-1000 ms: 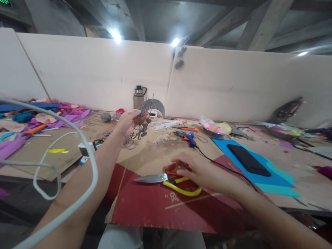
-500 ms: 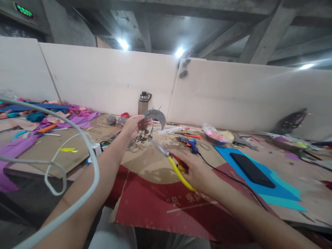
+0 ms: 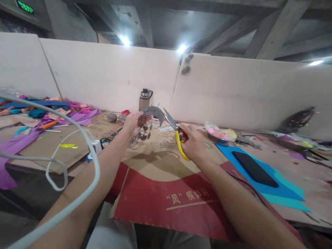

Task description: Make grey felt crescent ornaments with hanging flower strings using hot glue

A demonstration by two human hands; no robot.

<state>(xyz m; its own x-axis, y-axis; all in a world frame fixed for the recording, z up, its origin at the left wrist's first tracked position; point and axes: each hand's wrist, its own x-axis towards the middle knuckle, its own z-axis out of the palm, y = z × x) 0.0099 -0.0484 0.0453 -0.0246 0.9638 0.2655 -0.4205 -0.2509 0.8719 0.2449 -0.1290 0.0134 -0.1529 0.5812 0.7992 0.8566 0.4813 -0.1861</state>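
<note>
Above the cardboard sheet [image 3: 153, 169], my left hand [image 3: 133, 122] pinches a dark grey crescent-shaped piece [image 3: 155, 112] with thin stems and small dangling bits below it. My right hand [image 3: 193, 140] is wrapped round the handles of yellow-handled scissors [image 3: 178, 138]. Their blades are parted and point up and left, close to the crescent's right end. Whether a blade touches the crescent I cannot tell. My right hand hides most of the glue gun behind it.
A bottle [image 3: 144, 100] stands at the back against the white partition [image 3: 109, 76]. A black phone [image 3: 254, 167] lies on blue sheets [image 3: 287, 188] at right. A white cable [image 3: 96, 173] loops across the near left. Coloured scraps [image 3: 44, 114] cover the left side.
My right hand has raised the scissors from below the hanging bits to beside the crescent's right end, and the blades have opened. My left hand still holds the crescent in nearly the same place.
</note>
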